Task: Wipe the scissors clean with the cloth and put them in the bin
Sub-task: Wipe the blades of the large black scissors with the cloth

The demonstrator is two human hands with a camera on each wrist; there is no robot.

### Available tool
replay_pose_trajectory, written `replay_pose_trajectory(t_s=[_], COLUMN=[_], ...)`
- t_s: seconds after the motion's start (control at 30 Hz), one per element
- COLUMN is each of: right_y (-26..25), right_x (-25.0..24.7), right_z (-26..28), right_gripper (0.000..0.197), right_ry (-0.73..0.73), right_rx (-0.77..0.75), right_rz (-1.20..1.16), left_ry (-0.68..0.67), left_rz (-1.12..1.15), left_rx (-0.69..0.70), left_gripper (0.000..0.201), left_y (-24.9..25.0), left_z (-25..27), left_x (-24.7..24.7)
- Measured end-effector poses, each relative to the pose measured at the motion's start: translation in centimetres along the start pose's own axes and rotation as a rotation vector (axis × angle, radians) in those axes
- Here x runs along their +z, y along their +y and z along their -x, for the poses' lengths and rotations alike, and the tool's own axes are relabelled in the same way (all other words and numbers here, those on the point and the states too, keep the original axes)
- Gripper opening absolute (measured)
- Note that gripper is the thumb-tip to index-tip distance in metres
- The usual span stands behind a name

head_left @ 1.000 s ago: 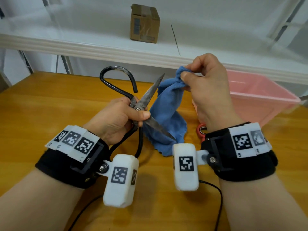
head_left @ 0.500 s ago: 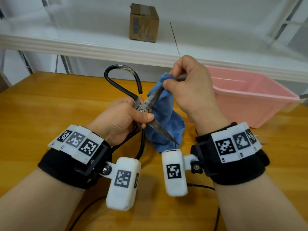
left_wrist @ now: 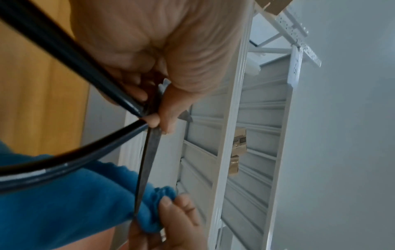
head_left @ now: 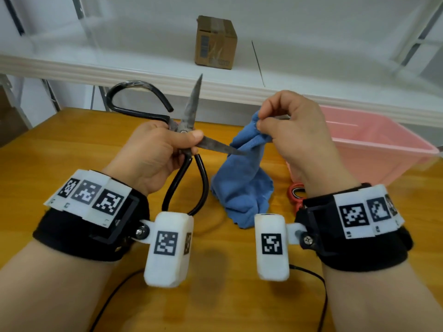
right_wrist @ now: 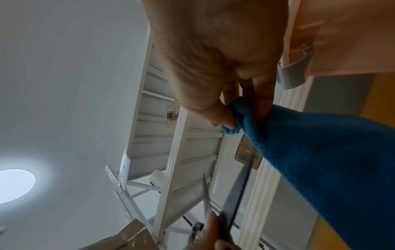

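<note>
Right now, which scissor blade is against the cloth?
The lower blade, pointing right with its tip at the blue cloth. The other blade points up toward the shelf, clear of it.

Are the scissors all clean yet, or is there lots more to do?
Not yet. The left hand holds the scissors open near the pivot, and both blades look dull and stained. The right hand pinches the blue cloth beside the lower blade's tip, so wiping is under way. What's left is finishing the wipe, then putting the scissors in the pink bin, where none are seen.
</note>
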State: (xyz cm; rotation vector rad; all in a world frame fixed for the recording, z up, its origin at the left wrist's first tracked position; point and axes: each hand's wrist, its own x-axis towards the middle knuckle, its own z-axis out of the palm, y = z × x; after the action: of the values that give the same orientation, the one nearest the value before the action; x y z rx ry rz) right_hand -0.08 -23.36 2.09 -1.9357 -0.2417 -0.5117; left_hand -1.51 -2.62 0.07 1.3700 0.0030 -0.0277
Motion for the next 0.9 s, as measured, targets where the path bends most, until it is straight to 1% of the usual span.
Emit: replay_pose_trajectory(t_s=[0.1, 0.2, 0.27, 0.33, 0.4, 0.5, 0.63, 0.73, 0.83, 0.9], right_y=[0.6, 1.2, 1.0, 0.5, 0.1, 0.3, 0.4, 0.3, 0.5, 0.6], right_x=[0.3, 0.8, 1.1, 1.5, 1.7, 1.8, 1.6, 1.6, 1.6, 1.5], right_z=[0.1, 0.3, 0.6, 0.9, 1.2, 1.2, 1.2, 1.3, 1.2, 1.0], right_gripper=[0.026, 0.017, 0.029, 0.042, 0.047, 0.047, 0.039, 0.033, 0.027, 0.024], right_ry=[-0.071, -0.171, -0.263, -0.342, -0.392, -0.399, -0.378, -0.414, -0.447, -0.420], right_rx=[0.028, 0.038, 0.030, -0.012, -0.061, -0.103, -0.155, -0.202, -0.198, -0.190], right_rz=[-0.012, 0.055, 0.071, -0.009, -0.096, -0.108, -0.168, -0.165, -0.173, -0.158], left_ry=[0.018, -0.016, -0.034, -0.052, -0.096, -0.150, -0.180, -0.198, -0.219, -0.250], left_rz=[0.047, 0.163, 0.236, 0.297, 0.330, 0.315, 0.300, 0.264, 0.262, 0.314], left_rx=[-0.045, -0.111, -0.159, -0.201, -0.236, -0.276, -0.309, -0.330, -0.340, -0.347], left_gripper=[0.011, 0.010, 0.009, 0.009, 0.009, 0.012, 0.011, 0.009, 0.009, 0.015], left_y=[0.5, 0.8, 0.8, 0.8, 0.7, 0.4, 0.4, 0.5, 0.4, 0.5], left_z=[-0.2, -0.1, 0.1, 0.3, 0.6, 0.9, 1.1, 1.1, 1.2, 1.2], left_x=[-0.5, -0.3, 0.2, 0.6, 1.1, 1.8, 2.1, 2.0, 1.8, 1.6])
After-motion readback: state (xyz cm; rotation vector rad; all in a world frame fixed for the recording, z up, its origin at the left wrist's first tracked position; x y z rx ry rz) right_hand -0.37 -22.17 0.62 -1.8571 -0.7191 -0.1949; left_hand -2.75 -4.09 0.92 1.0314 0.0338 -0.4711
